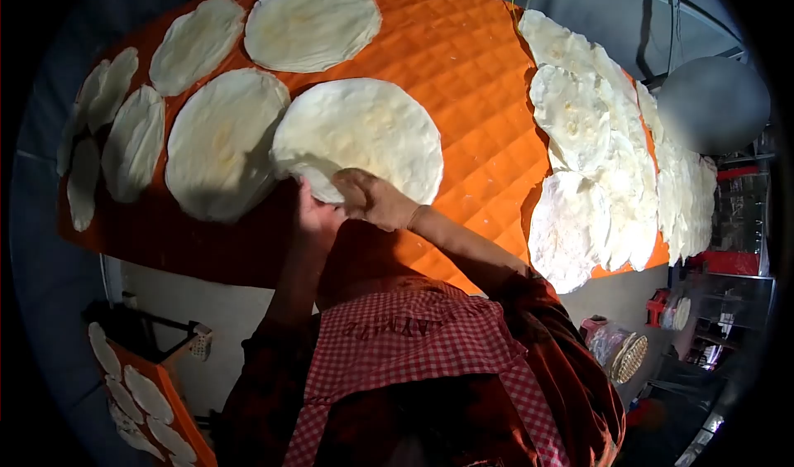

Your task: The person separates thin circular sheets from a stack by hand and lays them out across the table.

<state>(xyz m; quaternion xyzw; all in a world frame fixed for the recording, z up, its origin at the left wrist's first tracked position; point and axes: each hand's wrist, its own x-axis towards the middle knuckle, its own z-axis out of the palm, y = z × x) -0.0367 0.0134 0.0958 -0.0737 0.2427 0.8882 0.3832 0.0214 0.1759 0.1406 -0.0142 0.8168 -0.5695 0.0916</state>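
A round, pale flatbread [372, 128] lies on the orange quilted cloth [471, 78] in front of me. At its near edge my left hand [318, 213] pinches the rim, thumb pointing up against it. Right beside it, my right hand [379, 201] has its fingers curled over the same rim, which looks slightly lifted and folded there. My fingertips are partly hidden. Touching or slightly overlapping this bread on the left is another flatbread [219, 148], in the shadow of my arms.
More flatbreads [314, 24] spread over the left and far side. Overlapping flatbreads [595, 153] cover the right end. A second orange surface [165, 368] with flatbreads stands lower left. Metal bars [674, 20] rise at the far right. A wrapped bundle [616, 351] sits lower right.
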